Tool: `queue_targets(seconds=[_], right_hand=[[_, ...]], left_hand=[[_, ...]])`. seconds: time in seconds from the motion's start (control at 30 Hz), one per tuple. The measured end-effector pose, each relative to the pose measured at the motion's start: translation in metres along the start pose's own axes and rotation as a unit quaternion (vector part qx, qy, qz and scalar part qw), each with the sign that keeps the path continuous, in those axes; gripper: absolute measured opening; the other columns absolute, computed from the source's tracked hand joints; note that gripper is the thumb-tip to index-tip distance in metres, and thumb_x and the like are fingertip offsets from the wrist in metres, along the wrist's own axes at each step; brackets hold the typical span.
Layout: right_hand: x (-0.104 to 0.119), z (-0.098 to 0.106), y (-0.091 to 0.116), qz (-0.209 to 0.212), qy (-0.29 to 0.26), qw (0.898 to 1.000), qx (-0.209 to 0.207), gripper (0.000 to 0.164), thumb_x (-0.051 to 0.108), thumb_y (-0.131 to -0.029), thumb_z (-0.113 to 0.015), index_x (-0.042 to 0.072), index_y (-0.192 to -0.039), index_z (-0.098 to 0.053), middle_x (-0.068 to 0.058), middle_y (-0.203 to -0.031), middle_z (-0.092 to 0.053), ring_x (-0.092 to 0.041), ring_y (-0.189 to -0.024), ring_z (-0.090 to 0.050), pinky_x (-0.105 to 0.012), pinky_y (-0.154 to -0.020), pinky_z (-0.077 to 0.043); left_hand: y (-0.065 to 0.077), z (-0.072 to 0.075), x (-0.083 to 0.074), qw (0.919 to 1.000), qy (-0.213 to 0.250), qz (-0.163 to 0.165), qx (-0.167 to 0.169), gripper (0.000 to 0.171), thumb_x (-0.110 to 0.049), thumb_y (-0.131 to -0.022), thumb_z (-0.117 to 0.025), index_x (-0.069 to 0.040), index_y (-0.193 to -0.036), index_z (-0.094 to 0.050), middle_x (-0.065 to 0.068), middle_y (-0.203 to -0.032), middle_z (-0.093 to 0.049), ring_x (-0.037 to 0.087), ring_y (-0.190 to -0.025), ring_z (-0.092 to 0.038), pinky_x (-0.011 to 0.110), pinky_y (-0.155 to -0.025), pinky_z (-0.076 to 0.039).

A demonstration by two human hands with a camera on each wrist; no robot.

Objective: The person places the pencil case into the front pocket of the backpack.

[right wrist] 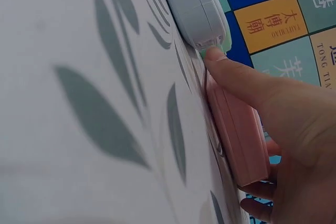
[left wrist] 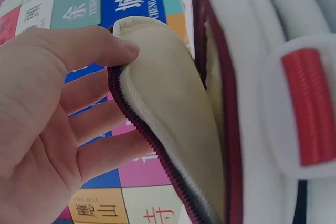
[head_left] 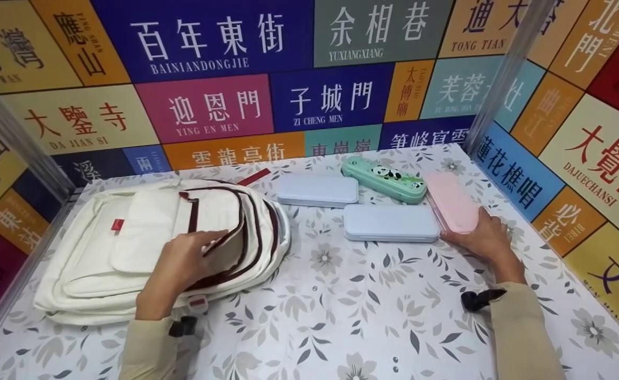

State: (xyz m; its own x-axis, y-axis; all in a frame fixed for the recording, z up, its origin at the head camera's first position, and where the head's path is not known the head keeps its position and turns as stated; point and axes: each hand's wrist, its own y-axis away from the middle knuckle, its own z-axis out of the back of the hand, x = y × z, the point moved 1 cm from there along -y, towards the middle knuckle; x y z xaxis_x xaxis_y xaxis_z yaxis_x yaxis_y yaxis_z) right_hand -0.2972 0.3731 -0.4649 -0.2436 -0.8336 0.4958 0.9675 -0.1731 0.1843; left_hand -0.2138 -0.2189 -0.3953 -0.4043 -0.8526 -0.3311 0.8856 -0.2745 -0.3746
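A cream backpack (head_left: 95, 248) with dark red zips lies on the left of the table. My left hand (head_left: 174, 266) holds back the edge of its unzipped pocket; in the left wrist view the thumb and fingers pinch the pocket flap (left wrist: 163, 72), showing the pale lining. On the right, my right hand (head_left: 486, 240) grips the near end of a pink pencil case (head_left: 453, 199), thumb on one side and fingers on the other. The right wrist view shows the pink case lying along the tabletop, the thumb tip close to a pale blue case (right wrist: 197, 11).
A pale blue pencil case (head_left: 391, 219) lies just left of the pink one. Behind it are another pale blue case (head_left: 317, 187) and a green panda case (head_left: 383, 178). Sign-printed panels (head_left: 225, 111) wall in the flower-patterned table (head_left: 309, 316).
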Motion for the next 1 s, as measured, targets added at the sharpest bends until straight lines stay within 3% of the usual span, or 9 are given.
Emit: queue_targets(seconds=[0.13, 0.3, 0.4, 0.57, 0.67, 0.87, 0.93, 1.0], right_hand=[[-0.001, 0.0, -0.001, -0.006, -0.009, 1.0, -0.002, 0.138, 0.071, -0.076, -0.073, -0.005, -0.155, 0.011, -0.046, -0.154, -0.005, -0.063, -0.141, -0.011, -0.075, -0.119, -0.016], [-0.001, -0.001, -0.002, -0.011, -0.024, 1.0, -0.006, 0.136, 0.07, -0.078, -0.072, -0.004, -0.155, 0.012, -0.044, -0.156, -0.003, -0.061, -0.144, -0.008, -0.073, -0.12, -0.014], [0.0, -0.001, -0.002, -0.023, -0.043, 0.999, -0.009, 0.135, 0.07, -0.079, -0.071, 0.0, -0.156, 0.014, -0.04, -0.159, 0.001, -0.059, -0.147, -0.004, -0.073, -0.121, -0.012], [0.004, -0.001, -0.002, -0.04, -0.086, 0.995, -0.021, 0.133, 0.068, -0.08, -0.071, 0.006, -0.156, 0.018, -0.035, -0.162, 0.008, -0.055, -0.15, 0.0, -0.073, -0.122, -0.011], [0.006, 0.0, -0.004, -0.049, -0.119, 0.991, -0.032, 0.131, 0.063, -0.08, -0.075, 0.009, -0.157, 0.017, -0.031, -0.164, 0.009, -0.053, -0.151, -0.002, -0.07, -0.124, -0.012], [0.005, 0.007, -0.004, -0.069, -0.209, 0.974, -0.051, 0.128, 0.052, -0.08, -0.081, 0.014, -0.16, 0.012, -0.02, -0.168, 0.009, -0.044, -0.155, -0.002, -0.063, -0.128, -0.01], [0.003, 0.009, -0.003, -0.069, -0.249, 0.964, -0.057, 0.128, 0.046, -0.08, -0.083, 0.015, -0.16, 0.012, -0.016, -0.169, 0.008, -0.041, -0.156, -0.002, -0.059, -0.13, -0.008], [0.0, 0.009, -0.003, -0.064, -0.272, 0.958, -0.06, 0.127, 0.039, -0.081, -0.084, 0.014, -0.159, 0.013, -0.015, -0.169, 0.007, -0.038, -0.156, -0.003, -0.055, -0.131, -0.008]], left_hand=[[-0.001, 0.009, 0.004, 0.9974, 0.056, 0.04, -0.019, 0.032, 0.001, -0.085, -0.07, -0.006, -0.116, -0.074, 0.016, -0.106, -0.076, 0.035, -0.097, -0.073, 0.049, -0.082, -0.062], [-0.001, 0.017, 0.011, 0.9818, 0.154, 0.102, -0.043, 0.03, 0.007, -0.085, -0.067, 0.001, -0.113, -0.074, 0.02, -0.101, -0.076, 0.029, -0.091, -0.073, 0.015, -0.073, -0.057], [0.001, 0.021, 0.016, 0.9712, 0.184, 0.144, -0.045, 0.03, 0.004, -0.087, -0.067, 0.0, -0.116, -0.072, 0.021, -0.104, -0.075, 0.02, -0.09, -0.072, 0.006, -0.068, -0.051], [0.006, 0.031, 0.023, 0.9537, 0.22, 0.197, -0.054, 0.03, -0.002, -0.091, -0.067, -0.001, -0.122, -0.07, 0.024, -0.109, -0.073, 0.0, -0.084, -0.067, 0.008, -0.063, -0.054], [0.009, 0.037, 0.025, 0.9502, 0.218, 0.209, -0.078, 0.029, -0.004, -0.092, -0.067, -0.002, -0.121, -0.071, 0.024, -0.108, -0.073, -0.008, -0.078, -0.063, 0.007, -0.063, -0.053], [0.011, 0.046, 0.026, 0.9543, 0.187, 0.214, -0.093, 0.029, -0.006, -0.091, -0.068, -0.002, -0.12, -0.071, 0.025, -0.107, -0.073, -0.012, -0.07, -0.057, 0.009, -0.056, -0.052], [0.011, 0.048, 0.028, 0.9488, 0.202, 0.227, -0.085, 0.031, -0.007, -0.092, -0.068, -0.002, -0.123, -0.069, 0.026, -0.109, -0.071, -0.01, -0.07, -0.058, 0.013, -0.055, -0.056], [0.012, 0.049, 0.031, 0.9375, 0.235, 0.245, -0.076, 0.035, -0.008, -0.093, -0.067, -0.001, -0.127, -0.066, 0.021, -0.108, -0.071, -0.008, -0.072, -0.06, 0.018, -0.056, -0.06]])
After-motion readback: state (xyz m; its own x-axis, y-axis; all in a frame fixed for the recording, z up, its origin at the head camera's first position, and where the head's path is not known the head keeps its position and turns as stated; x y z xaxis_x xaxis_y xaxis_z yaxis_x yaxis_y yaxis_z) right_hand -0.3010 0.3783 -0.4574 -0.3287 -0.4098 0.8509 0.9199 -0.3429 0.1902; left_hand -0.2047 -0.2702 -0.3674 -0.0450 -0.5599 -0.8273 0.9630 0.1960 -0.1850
